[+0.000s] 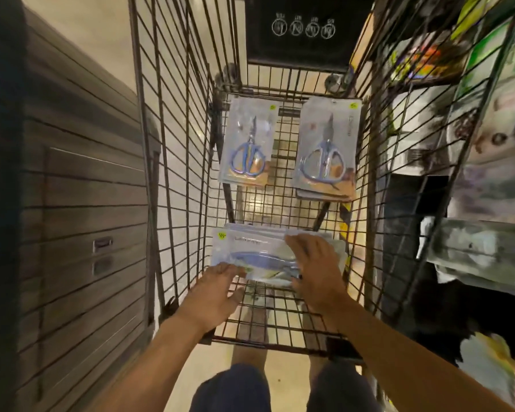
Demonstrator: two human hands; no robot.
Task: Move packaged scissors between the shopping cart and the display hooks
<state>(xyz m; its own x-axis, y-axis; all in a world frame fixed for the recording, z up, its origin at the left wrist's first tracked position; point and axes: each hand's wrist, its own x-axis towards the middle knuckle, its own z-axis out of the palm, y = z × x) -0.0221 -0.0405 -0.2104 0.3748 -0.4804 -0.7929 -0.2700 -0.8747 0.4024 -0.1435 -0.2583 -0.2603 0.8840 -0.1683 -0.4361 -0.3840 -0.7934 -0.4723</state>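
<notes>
Inside the wire shopping cart (179, 162) lie packaged scissors in three spots. A small stack with blue-handled scissors (246, 144) rests at the far left of the cart floor. A second stack with grey-handled scissors (324, 153) rests at the far right. A near stack of packs (256, 251) lies sideways close to me. My left hand (217, 289) touches the near stack's front left edge with fingers extended. My right hand (315, 266) lies flat on top of its right side, thumb at the front edge. The display hooks are out of sight.
A grey slatted wall panel (81, 203) runs along the left of the cart. Blurred shelves of packaged goods (473, 144) stand close on the right. A black sign (304, 28) hangs on the cart's far end. My legs show below the cart's near edge.
</notes>
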